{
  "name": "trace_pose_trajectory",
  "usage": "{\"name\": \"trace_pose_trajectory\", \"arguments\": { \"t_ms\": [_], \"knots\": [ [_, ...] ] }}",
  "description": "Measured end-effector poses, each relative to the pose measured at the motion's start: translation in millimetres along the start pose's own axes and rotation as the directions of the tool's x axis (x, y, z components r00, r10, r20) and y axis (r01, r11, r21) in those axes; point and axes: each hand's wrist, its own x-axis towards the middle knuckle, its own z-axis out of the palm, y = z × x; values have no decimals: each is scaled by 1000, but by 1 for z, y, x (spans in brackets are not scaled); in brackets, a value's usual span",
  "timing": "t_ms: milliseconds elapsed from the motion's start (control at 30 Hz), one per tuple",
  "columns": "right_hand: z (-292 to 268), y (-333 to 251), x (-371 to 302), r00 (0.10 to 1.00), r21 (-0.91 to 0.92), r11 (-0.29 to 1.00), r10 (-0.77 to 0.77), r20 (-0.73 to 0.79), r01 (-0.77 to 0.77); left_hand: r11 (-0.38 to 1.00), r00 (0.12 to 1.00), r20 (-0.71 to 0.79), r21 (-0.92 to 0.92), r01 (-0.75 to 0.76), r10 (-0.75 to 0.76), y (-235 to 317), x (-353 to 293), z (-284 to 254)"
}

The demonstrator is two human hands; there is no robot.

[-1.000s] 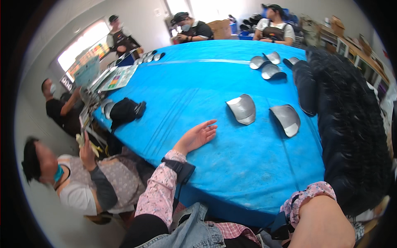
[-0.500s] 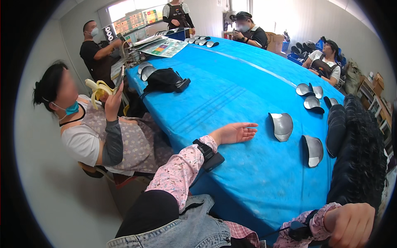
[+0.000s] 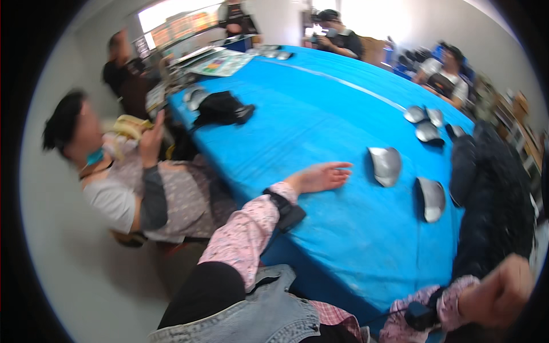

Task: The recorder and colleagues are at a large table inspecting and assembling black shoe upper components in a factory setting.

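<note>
My left hand (image 3: 323,177) rests on the blue-covered table (image 3: 297,140) with its fingers stretched out and nothing in it. To the right of its fingertips, and apart from them, lies a curved silver-grey piece (image 3: 386,166) with a dark edge. A second curved piece (image 3: 433,200) of the same kind lies nearer, to the right. At the lower right, beyond the table's edge, my right hand (image 3: 500,291) looks curled, but motion smears its fingers. It is beside a long black stack of nested pieces (image 3: 494,200).
More curved pieces (image 3: 428,131) lie by the right edge. A black bag (image 3: 220,108) and printed sheets (image 3: 223,63) are at the far left. A person (image 3: 137,194) holding a peeled banana (image 3: 132,126) sits left of the table; other people are around its far side.
The whole view has shifted slightly and blurred. My right hand has moved a little up and right. The person standing at the far left has raised an arm to the head.
</note>
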Motion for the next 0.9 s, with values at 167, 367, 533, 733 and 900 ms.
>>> {"name": "trace_pose_trajectory", "arguments": {
  "t_ms": [167, 367, 533, 733, 900],
  "knots": [
    [-2, 22, 16, 966, -60, 998, -28, -258, 12, 1000, 991, -133, -20, -10, 7, 5, -9, -3],
    [-11, 25, 9, 744, -220, 840, 541, 393, -496, 998, 994, -89, 8, 57, -56, -1, 0, 1],
    [6, 42, 23, 587, -82, 765, 553, 591, -638, 992, 979, -203, 121, 31, -6, -7, 5, 9],
    [-10, 54, -4, 808, -76, 812, 583, 85, -578, 734, 958, -274, 632, 246, -85, 15, 16, 54],
    [-80, 81, -65, 651, -278, 753, 250, -717, -596, 812, 970, 73, 563, 152, -232, 9, 40, 132]
  ]
}}
